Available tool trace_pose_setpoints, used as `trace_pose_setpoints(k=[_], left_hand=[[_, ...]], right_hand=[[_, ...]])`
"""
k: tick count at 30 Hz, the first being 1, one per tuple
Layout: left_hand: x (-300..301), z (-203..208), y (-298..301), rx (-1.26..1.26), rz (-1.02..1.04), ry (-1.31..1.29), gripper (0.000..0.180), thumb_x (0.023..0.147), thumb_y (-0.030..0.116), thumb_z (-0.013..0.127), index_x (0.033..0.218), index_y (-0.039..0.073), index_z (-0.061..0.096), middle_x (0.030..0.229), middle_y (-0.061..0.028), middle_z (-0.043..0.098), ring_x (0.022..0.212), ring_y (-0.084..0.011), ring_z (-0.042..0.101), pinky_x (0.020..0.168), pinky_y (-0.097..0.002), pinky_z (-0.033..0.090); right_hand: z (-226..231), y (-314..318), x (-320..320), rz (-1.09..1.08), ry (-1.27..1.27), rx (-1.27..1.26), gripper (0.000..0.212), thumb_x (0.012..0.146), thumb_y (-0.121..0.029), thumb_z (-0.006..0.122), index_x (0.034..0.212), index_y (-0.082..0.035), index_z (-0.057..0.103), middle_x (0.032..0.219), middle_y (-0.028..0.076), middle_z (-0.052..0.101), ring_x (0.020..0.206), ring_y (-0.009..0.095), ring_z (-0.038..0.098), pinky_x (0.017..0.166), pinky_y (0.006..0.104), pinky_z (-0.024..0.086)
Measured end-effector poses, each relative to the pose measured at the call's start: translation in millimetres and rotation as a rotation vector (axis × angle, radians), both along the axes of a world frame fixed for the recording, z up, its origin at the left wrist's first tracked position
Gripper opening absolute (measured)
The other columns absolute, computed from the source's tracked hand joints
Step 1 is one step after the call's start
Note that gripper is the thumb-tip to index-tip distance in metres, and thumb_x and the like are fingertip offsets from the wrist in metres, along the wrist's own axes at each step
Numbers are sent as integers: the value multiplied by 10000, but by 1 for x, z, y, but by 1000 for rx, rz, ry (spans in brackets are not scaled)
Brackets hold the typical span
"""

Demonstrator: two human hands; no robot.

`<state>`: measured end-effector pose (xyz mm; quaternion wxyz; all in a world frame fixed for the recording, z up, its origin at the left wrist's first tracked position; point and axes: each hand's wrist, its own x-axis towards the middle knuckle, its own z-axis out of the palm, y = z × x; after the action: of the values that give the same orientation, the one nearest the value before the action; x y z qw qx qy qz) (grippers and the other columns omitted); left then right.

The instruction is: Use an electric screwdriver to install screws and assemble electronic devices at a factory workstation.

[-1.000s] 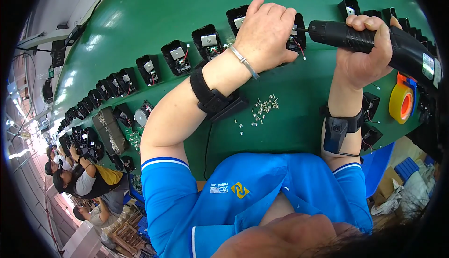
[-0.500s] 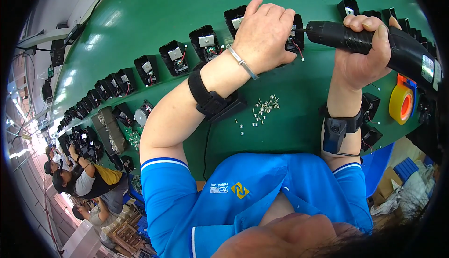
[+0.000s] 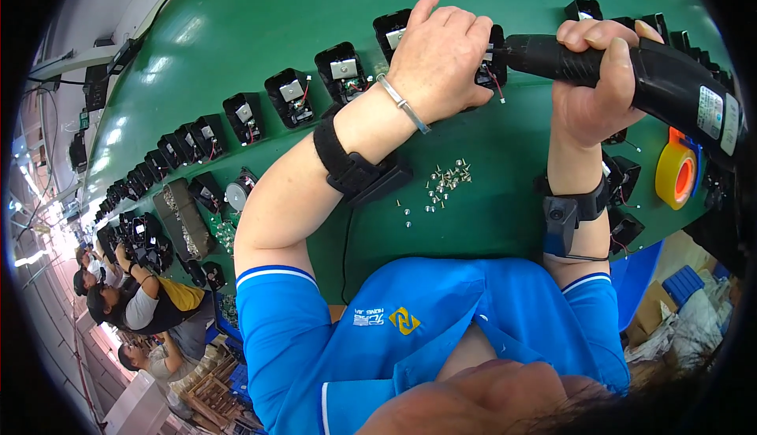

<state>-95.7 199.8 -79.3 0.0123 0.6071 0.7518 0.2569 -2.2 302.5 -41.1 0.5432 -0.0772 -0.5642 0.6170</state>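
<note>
In my right hand (image 3: 595,92) is a black electric screwdriver (image 3: 670,88), gripped around its body with the tip pointing left. The tip meets a small black plastic housing (image 3: 496,41) that has a metal plate and red wires inside. My left hand (image 3: 441,64) is closed over that housing from the left, its thumb on the near side; part of the grip is hidden behind the back of the hand. Another open black housing (image 3: 392,31) stands just left of my left hand. Loose screws (image 3: 448,182) lie in a small pile between my forearms.
A curved row of black housings (image 3: 289,96) runs left along the green table (image 3: 260,25). More housings (image 3: 583,9) stand at the far right. Yellow tape (image 3: 676,175) lies at the right edge. A screw-filled tray (image 3: 183,218) sits left; co-workers (image 3: 150,301) are beyond it.
My right hand and the screwdriver have shifted left, the tip now closer into the housing. My left hand and the nearby housings have moved slightly left.
</note>
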Motion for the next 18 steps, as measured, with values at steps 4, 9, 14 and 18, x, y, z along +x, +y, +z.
trace_pose_setpoints(k=[4, 9, 14, 18], left_hand=[[-1, 1, -1, -47, -5, -22, 626, 417, 239, 730, 952, 37, 474, 820, -75, 512, 836, -227, 487, 867, -400, 299], [-2, 0, -1, -65, -4, -26, 623, 424, 244, 730, 954, 37, 477, 822, -78, 519, 839, -227, 490, 873, -399, 295], [-6, -3, -6, 0, -21, 0, 573, 417, 268, 727, 894, 49, 497, 786, -70, 527, 836, -219, 496, 888, -408, 256], [-12, -2, -13, 16, -22, -37, 571, 447, 293, 716, 927, 82, 489, 809, -55, 526, 879, -227, 475, 891, -415, 245]], right_hand=[[-3, -2, 0, 43, -5, 69, 306, 710, -42, 390, 1014, -38, 352, 685, 91, 496, 558, 193, 457, 550, 361, 397], [-9, -6, -2, 39, -19, 103, 323, 705, -27, 411, 1023, -37, 353, 688, 99, 498, 561, 198, 464, 552, 362, 408], [-9, -10, -8, 169, 112, 78, 335, 691, 10, 435, 1013, -16, 348, 684, 117, 496, 565, 202, 477, 563, 366, 423], [-3, -18, -15, 106, 133, 45, 330, 677, 43, 438, 993, 27, 346, 653, 126, 503, 548, 199, 493, 583, 343, 436]])
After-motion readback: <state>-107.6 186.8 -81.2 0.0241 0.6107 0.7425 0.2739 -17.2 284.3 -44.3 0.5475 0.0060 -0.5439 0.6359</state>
